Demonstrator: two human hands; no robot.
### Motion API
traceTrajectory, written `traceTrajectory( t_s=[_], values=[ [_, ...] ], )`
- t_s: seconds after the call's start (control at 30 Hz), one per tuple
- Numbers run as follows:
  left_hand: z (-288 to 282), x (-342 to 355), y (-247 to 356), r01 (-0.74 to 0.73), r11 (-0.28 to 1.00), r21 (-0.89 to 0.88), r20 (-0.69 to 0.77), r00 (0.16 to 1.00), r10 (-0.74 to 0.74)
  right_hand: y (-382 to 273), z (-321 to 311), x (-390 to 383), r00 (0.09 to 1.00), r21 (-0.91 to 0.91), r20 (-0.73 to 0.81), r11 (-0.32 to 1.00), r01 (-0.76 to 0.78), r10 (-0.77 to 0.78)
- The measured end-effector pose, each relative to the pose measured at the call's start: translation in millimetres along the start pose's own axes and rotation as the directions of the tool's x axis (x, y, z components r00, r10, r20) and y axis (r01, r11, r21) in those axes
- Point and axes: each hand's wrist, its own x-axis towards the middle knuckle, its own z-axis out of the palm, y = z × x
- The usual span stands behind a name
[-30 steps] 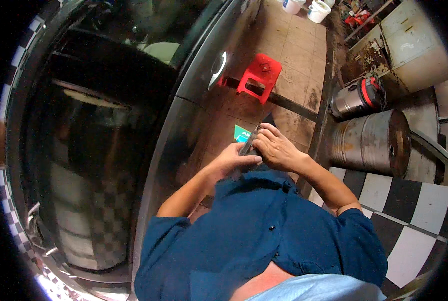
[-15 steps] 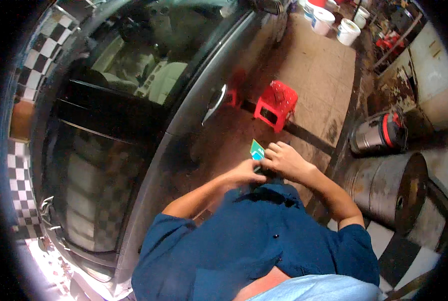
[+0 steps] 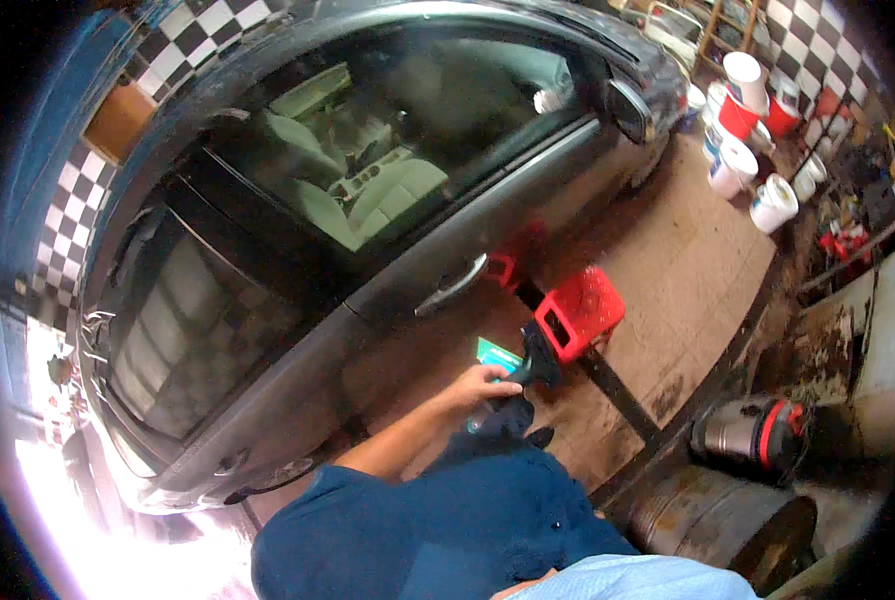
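Observation:
My left hand [image 3: 485,387], reaching forward over the floor beside the grey car [image 3: 387,290], is closed on a flat, sharp-cornered green packet [image 3: 497,355] with pale markings. The fingers cover its lower part. A black shape [image 3: 538,358] lies right beside the fingertips; whether it is my shoe or something held, I cannot tell. My right hand and forearm are out of sight. Just beyond the black shape stands a red plastic stool [image 3: 585,312], near the car's door handle [image 3: 452,285].
White and red buckets [image 3: 732,165] cluster at the far right near the checkered wall [image 3: 815,40]. A metal vacuum cleaner [image 3: 747,438] with a red band and a rusty drum [image 3: 722,520] stand along the right side. The car's side mirror [image 3: 627,108] juts out ahead.
My right hand has left the packet and gone out of view, while my left hand keeps hold of it. The view has shifted, bringing in more of the car and buckets.

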Motion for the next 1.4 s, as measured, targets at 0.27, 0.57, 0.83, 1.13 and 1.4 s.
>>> traceTrajectory(
  t_s=[0.27, 0.57, 0.83, 1.13, 1.4],
  values=[
    [2, 81, 20, -0.173, 0.985, 0.018, 0.083, 0.982, 0.170, 11, -146, 79, 0.897, 0.606, 0.138, 0.681, -0.412, 0.420],
    [19, 109, 54, -0.291, 0.946, -0.144, -0.048, 0.957, 0.287, 37, -244, 141, 0.952, 0.573, 0.016, 0.777, -0.260, 0.307],
    [49, 88, 99, -0.420, 0.786, -0.454, -0.190, 0.907, 0.375, 83, -265, 121, 0.998, 0.423, -0.050, 0.906, -0.019, 0.044],
    [44, 105, 158, -0.631, 0.646, -0.428, -0.242, 0.769, 0.591, -54, -462, 223, 0.868, 0.854, -0.395, 0.227, 0.468, -0.302],
    [5, 135, 195, -0.760, 0.622, -0.189, -0.418, 0.635, 0.649, -206, -591, 247, 0.606, 0.852, -0.466, -0.143, 0.503, -0.645]
  ],
)
